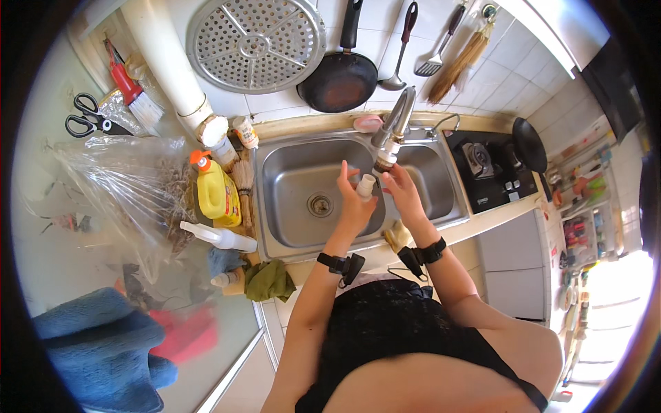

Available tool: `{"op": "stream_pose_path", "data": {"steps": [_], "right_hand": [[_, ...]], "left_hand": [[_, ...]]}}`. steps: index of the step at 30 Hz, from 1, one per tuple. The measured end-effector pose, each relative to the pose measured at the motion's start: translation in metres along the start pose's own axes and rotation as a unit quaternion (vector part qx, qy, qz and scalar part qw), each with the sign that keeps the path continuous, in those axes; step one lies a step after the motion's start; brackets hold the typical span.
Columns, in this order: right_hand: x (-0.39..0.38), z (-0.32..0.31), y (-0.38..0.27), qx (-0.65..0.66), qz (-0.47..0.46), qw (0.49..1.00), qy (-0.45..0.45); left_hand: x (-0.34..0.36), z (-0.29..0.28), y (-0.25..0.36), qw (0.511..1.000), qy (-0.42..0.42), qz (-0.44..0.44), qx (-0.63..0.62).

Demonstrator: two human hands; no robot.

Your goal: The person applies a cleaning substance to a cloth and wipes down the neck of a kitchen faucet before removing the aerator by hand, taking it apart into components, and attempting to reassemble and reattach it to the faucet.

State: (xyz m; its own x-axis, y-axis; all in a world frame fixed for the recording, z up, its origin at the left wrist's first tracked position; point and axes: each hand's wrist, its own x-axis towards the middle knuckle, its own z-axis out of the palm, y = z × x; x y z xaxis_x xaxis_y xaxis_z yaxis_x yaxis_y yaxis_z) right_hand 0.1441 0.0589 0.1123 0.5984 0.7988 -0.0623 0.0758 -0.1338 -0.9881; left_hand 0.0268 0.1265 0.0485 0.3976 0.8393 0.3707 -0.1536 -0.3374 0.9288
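Observation:
Over the middle of the double steel sink [275, 199], my left hand [354, 204] holds a small white cylindrical piece [366, 184], like a tap nozzle fitting, its neck pointing up. The forefinger of this hand sticks up free. My right hand [405, 195] is raised just beside the mouth of the chrome tap [394, 127], fingers apart and slightly curled. Its fingertips are close under the tap's end, which has a pale ring and a dark, brownish tip; whether they touch it I cannot tell. Each wrist wears a black strap.
Left of the sink stand a yellow pump bottle [219, 193], a white spray bottle [219, 237] and a brush [243, 175]. A green cloth [270, 281] drapes over the front edge. At right is a black gas stove [485, 168]. Pans and utensils, including a frying pan [339, 81], hang behind.

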Motion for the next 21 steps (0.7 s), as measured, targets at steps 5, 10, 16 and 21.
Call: {"op": "stream_pose_path", "data": {"steps": [5, 10, 16, 21], "right_hand": [[-0.036, 0.003, -0.005, -0.167, -0.072, 0.981, -0.062], [-0.063, 0.029, -0.049, -0.167, -0.252, 0.953, -0.004], [-0.079, 0.02, -0.063, -0.194, -0.344, 0.919, -0.011], [-0.088, 0.017, -0.063, -0.173, -0.331, 0.927, 0.012]], "left_hand": [[-0.01, -0.012, 0.008, 0.999, -0.029, 0.021, 0.021], [-0.018, -0.024, 0.034, 0.993, -0.062, 0.09, -0.05], [-0.027, -0.03, 0.024, 0.993, -0.102, 0.06, -0.008], [-0.035, -0.027, 0.024, 0.99, -0.125, -0.033, -0.058]]}}
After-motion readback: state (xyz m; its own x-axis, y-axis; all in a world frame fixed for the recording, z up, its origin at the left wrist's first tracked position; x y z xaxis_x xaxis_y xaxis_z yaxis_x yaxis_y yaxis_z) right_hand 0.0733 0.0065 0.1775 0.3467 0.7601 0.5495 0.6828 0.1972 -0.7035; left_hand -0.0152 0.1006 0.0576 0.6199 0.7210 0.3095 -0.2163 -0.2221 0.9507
